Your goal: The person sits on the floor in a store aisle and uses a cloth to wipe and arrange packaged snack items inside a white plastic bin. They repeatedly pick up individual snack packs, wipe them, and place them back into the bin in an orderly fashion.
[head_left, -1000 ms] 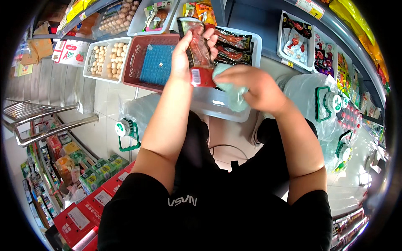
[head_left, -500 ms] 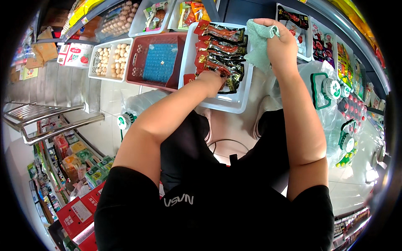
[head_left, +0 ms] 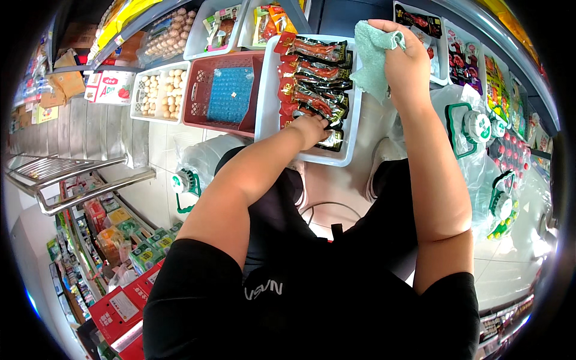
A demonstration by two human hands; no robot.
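A white plastic tray [head_left: 268,90] stands in front of me, holding a column of overlapping black and red snack packets [head_left: 318,71] with clear windows showing reddish-brown food. At the tray's near end, my left hand [head_left: 309,129] is curled over the lowest packets, its fingers closed on one; the fingertips are partly hidden. To the right of the tray my right hand [head_left: 408,59] is raised, pinching a pale green cloth [head_left: 371,63] that hangs down beside the tray's right rim.
Left of the tray are a red-brown basket [head_left: 195,99] with blue bubble lining and a white basket of eggs [head_left: 157,91]. Large water bottles [head_left: 478,128] stand at right, another bottle [head_left: 207,157] by my left knee. Snack bins [head_left: 216,27] line the shelf; a metal rack [head_left: 78,174] is far left.
My left hand has shifted slightly nearer and right over the lower packets. The right hand still holds the cloth, a little higher. The view has shifted slightly.
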